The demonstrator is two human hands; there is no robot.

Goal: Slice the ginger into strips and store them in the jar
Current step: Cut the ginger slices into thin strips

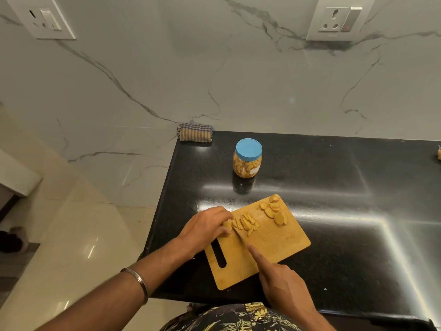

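Note:
A wooden cutting board (pixel 279 242) lies on the black counter. On its near-left part sits a small pile of cut ginger strips (pixel 247 223). My left hand (pixel 205 228) holds a piece of ginger (pixel 227 226) down with curled fingertips beside the strips. My right hand (pixel 279 280) grips a knife (pixel 239 236), index finger stretched along its spine, the blade tip meeting the ginger under my left fingers. Several flat ginger slices (pixel 274 209) lie at the board's far corner. A clear jar (pixel 247 158) with a blue lid, closed and holding ginger strips, stands behind the board.
A folded checked cloth (pixel 195 132) lies at the counter's back left corner against the marble wall. The counter's left edge (pixel 162 199) drops to the floor. A small yellowish object (pixel 439 152) shows at the far right edge. Wall sockets (pixel 334 20) sit high above.

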